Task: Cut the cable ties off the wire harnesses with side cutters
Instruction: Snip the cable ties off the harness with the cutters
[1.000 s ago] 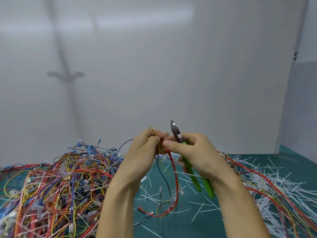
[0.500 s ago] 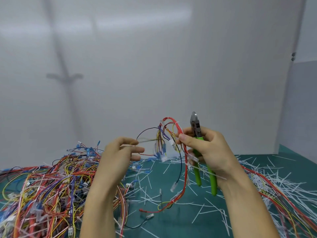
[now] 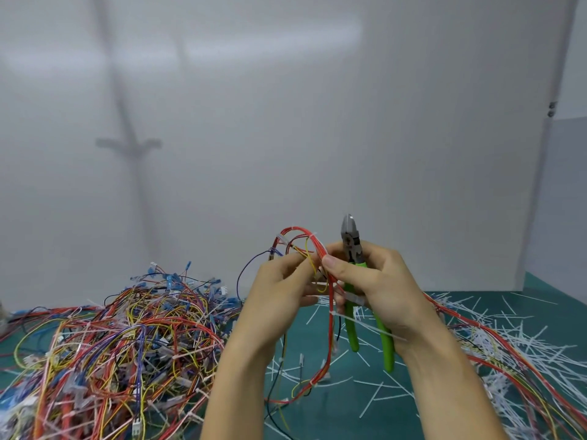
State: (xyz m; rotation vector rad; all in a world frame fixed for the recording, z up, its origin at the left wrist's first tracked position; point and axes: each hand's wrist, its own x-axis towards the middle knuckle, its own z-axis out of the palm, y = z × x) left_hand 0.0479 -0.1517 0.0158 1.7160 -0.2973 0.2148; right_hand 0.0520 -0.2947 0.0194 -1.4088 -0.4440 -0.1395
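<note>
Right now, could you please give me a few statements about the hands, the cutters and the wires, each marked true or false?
1. The right hand holds the green-handled side cutters. True.
2. The side cutters' tip points downward. False: it points up, above both hands.
3. The left hand holds a wire harness up in the air. True.
4. The big pile of harnesses lies on the person's right. False: it lies on the left; loose white cable ties are strewn on the right.
5. The side cutters' blades are closed on a cable tie. False: the blades stand free and touch nothing.
</note>
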